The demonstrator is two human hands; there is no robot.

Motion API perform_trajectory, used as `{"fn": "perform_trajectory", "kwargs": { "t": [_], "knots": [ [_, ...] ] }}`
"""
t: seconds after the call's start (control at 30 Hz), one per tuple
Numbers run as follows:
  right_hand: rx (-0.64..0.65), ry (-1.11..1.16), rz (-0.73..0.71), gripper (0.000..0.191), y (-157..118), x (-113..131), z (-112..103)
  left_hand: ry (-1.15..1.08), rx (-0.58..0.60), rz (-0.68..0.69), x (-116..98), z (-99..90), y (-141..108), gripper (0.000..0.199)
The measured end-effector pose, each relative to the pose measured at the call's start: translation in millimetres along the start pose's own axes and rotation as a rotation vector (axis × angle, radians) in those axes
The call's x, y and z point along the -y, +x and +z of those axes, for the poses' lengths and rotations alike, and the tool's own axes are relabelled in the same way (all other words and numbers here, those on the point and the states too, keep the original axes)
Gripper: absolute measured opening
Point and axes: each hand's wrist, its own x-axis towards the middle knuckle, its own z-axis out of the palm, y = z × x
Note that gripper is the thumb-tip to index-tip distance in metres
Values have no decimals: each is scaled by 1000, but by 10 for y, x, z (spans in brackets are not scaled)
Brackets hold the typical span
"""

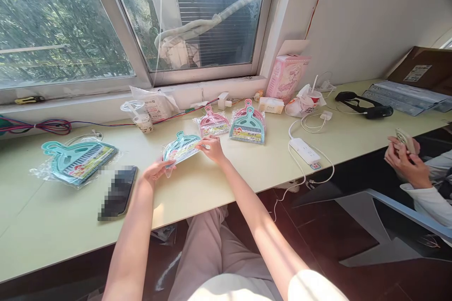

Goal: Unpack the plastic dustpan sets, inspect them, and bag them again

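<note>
A teal dustpan set in clear wrap (183, 149) is held between my two hands just above the table. My left hand (157, 170) grips its lower left corner, and my right hand (212, 147) pinches its right edge. Behind it, a wrapped pink set (213, 123) lies on the table. To the right of that, a teal set (247, 128) rests on a pink one (249, 104). Several wrapped teal sets (81, 162) lie stacked at the left, beyond a dark phone (119, 193).
A drink cup (141, 120) and a white packet (155, 103) stand by the window. Toward the right are a pink box (287, 75), a power strip (304, 151) and a black headset (363, 106). Another person's hands (407, 162) hold a phone at far right.
</note>
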Motion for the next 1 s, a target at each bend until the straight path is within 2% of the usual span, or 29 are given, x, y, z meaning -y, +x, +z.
{"fn": "perform_trajectory", "kwargs": {
  "t": [0.13, 0.23, 0.47, 0.5, 0.57, 0.63, 0.7, 0.77, 0.83, 0.9, 1.0],
  "knots": [
    [-33, -22, -20, 17, -15, 46, -32, 63, 84, 56, 6, 38, -36, 45],
    [-44, 9, -27, 20, -24, 70, -45, 87, 120, 67, 13, 84, -51, 46],
    [-115, 306, 88, 29, -28, 10, 88, 122, 118, 125, 32, 177, -63, 54],
    [-117, 339, 119, 34, -26, -5, 110, 125, 117, 133, 33, 179, -68, 57],
    [-99, 405, 228, 56, -19, -47, 147, 135, 113, 150, 38, 174, -74, 62],
    [-58, 504, 418, 80, -9, -99, 173, 146, 116, 164, 49, 159, -72, 66],
    [10, 640, 634, 87, -1, -150, 190, 157, 136, 161, 58, 141, -65, 71],
    [74, 780, 752, 77, 1, -186, 198, 164, 157, 145, 58, 126, -62, 75],
    [93, 891, 744, 58, -1, -202, 198, 161, 162, 141, 44, 116, -74, 78],
    [61, 973, 704, 44, 0, -210, 192, 152, 172, 192, 26, 119, -104, 83],
    [-57, 1025, 720, 43, 3, -233, 184, 146, 146, 338, 32, 177, -154, 109]
  ]
}}
